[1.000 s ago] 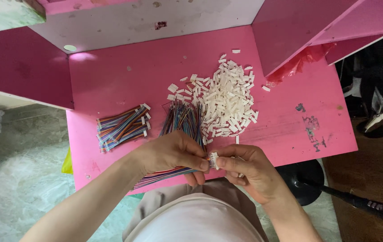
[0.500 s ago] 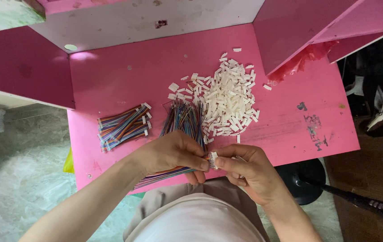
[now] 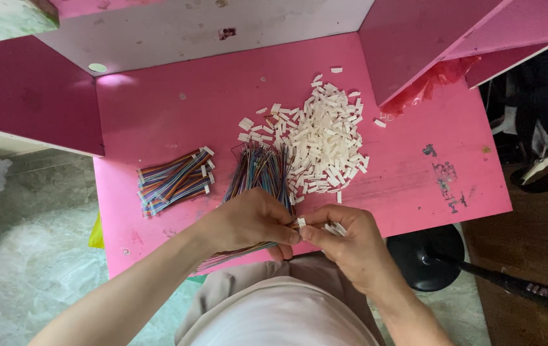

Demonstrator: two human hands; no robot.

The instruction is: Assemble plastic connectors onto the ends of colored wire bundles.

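here, low in the middle of the frame, the left hand point(image 3: 248, 221) is closed around a flat bundle of multicoloured ribbon wires point(image 3: 238, 253) that trails down-left from its fingers over the edge of the pink table point(image 3: 158, 109). just right of it, fingertips touching, the right hand point(image 3: 344, 240) pinches a small white plastic connector housing point(image 3: 301, 222) at the wire ends, with a few more tucked in its palm. left of centre lies a finished wire bunch point(image 3: 174, 181); above the hands, loose wires point(image 3: 261, 170) lie beside a heap of white housings point(image 3: 325, 138).
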